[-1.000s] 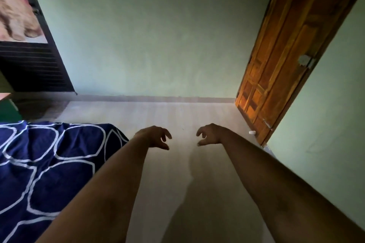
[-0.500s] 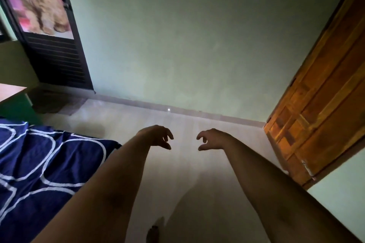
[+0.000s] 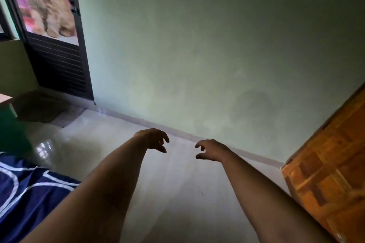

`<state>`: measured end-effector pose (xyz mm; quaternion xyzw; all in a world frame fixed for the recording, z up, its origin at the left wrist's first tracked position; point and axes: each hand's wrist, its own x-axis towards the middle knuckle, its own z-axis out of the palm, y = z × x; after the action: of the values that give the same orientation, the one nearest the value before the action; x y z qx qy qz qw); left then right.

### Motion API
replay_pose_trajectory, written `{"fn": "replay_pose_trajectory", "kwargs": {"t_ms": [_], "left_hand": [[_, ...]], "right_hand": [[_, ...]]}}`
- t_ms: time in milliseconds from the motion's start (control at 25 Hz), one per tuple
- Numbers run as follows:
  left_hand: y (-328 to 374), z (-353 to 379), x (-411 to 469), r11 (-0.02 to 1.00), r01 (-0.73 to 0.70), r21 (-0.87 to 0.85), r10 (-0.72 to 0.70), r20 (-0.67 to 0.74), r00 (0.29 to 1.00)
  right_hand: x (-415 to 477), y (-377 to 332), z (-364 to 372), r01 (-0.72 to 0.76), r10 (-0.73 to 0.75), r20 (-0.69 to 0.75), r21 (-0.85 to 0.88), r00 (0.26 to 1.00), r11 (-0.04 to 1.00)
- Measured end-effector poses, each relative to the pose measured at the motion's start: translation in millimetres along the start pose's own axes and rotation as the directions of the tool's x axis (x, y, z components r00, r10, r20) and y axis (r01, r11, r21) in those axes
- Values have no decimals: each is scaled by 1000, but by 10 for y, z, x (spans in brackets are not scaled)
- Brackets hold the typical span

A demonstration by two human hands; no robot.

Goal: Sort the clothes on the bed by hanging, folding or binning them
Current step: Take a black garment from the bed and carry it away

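The left grip and the right grip are held out ahead at the ends of outstretched arms, above the floor and near each other but apart. Both are released: the fingers are loosely curled and nothing is grasped by either.

No clothes are seen in this view. Only a corner of the bed, covered in a navy sheet with white lines, is shown at the lower left, beside the left forearm. The clothes are judged to lie on the part of the bed outside the frame, though this cannot be confirmed.

A wooden door is seen at the right, a dark door at the upper left, and a mat on the floor before it.

The sorting is judged not to be in hand at this instant, since nothing is carried.

The clothes are expected to be light, soft and limp, so they will sag and bunch wherever they are not supported. A shirt is best taken by a pinch at each shoulder seam, and trousers at the waistband, so that the cloth falls flat for folding or hanging. Smooth fabric may slide from a loose pinch.
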<state>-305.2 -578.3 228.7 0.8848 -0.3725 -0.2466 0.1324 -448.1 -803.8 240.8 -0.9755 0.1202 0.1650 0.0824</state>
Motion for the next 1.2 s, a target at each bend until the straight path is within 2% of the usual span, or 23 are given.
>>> {"fn": "replay_pose_trajectory", "kwargs": {"t_ms": [240,440,640,760,960,1200], "left_hand": [[-359,-514,1075,999,47,28,-46,-30,998],[-543,-1001,1907,995,99,11,-97,-109,989],[-753,-1589,2680,980,197,-12,-196,-171,965],[-1020,-1797,2866,972,235,24,-228,-173,958],[-1841,-2123,2958,947,320,-40,-321,-220,921],[-3205,-2587,2929,882,459,-105,-471,-212,856]], "right_hand": [[1351,341,-510,29,-28,22,-21,999,999],[2435,533,-1078,135,-134,16,-34,991,990],[3569,596,-1768,248,-242,62,-152,968,957],[4077,327,-1888,336,-322,101,-181,941,924],[5006,-411,-1990,464,-438,156,-213,885,860],[6144,-1757,-1984,585,-547,207,-290,811,757]]}}
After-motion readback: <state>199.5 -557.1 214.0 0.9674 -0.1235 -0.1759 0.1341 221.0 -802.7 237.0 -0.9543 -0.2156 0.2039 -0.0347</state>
